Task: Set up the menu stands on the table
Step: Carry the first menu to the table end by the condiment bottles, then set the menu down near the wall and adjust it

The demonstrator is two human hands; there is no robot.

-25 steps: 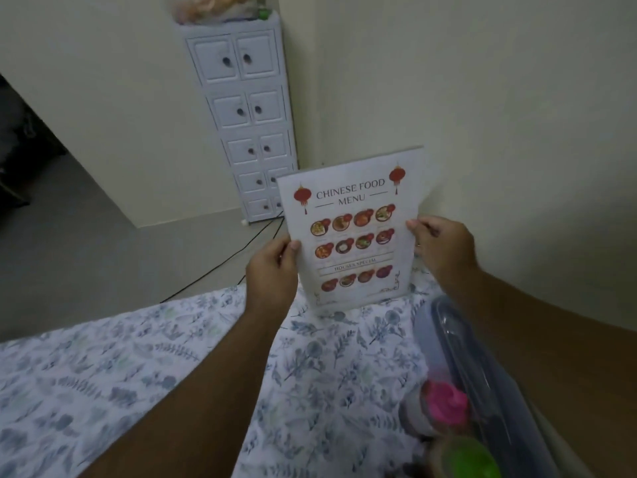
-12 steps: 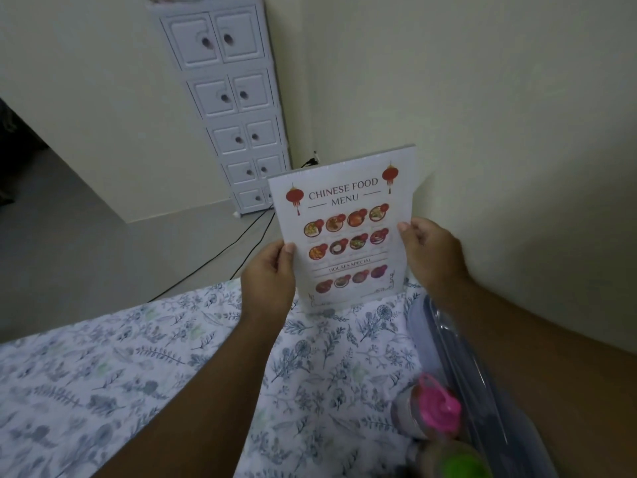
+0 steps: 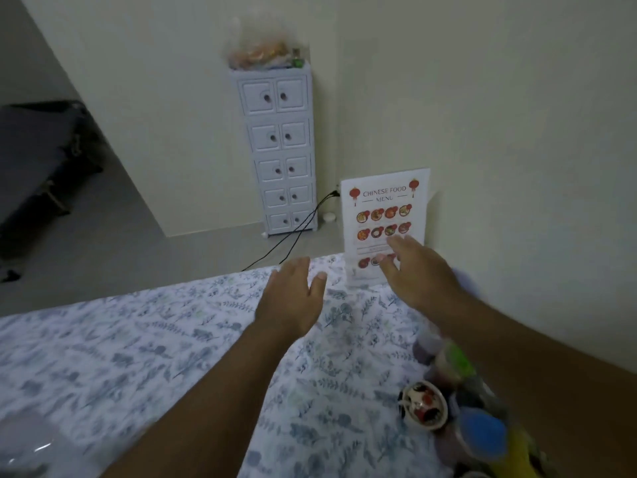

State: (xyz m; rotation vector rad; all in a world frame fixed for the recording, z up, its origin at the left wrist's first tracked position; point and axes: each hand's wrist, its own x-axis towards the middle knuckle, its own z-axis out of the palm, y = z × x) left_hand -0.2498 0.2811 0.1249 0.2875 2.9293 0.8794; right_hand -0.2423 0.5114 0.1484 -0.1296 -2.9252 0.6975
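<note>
A white menu stand (image 3: 384, 205) headed "Chinese Food Menu" stands upright at the far right corner of the table, close to the wall. The table (image 3: 144, 343) wears a white cloth with a blue leaf print. My left hand (image 3: 291, 301) hovers over the cloth just left of the stand, fingers apart, holding nothing. My right hand (image 3: 418, 270) is open in front of the stand's lower part, hiding its bottom rows; I cannot tell whether it still touches the stand.
Blurred bottles and jars with green, blue and yellow lids (image 3: 458, 377) and a small patterned cup (image 3: 425, 407) crowd the table's right edge. A white drawer cabinet (image 3: 281, 150) stands against the far wall, with a black cable (image 3: 286, 239) on the floor.
Both hands held the menu stand by its sides above the table corner. Now it stands on the table and both hands have let go and opened.
</note>
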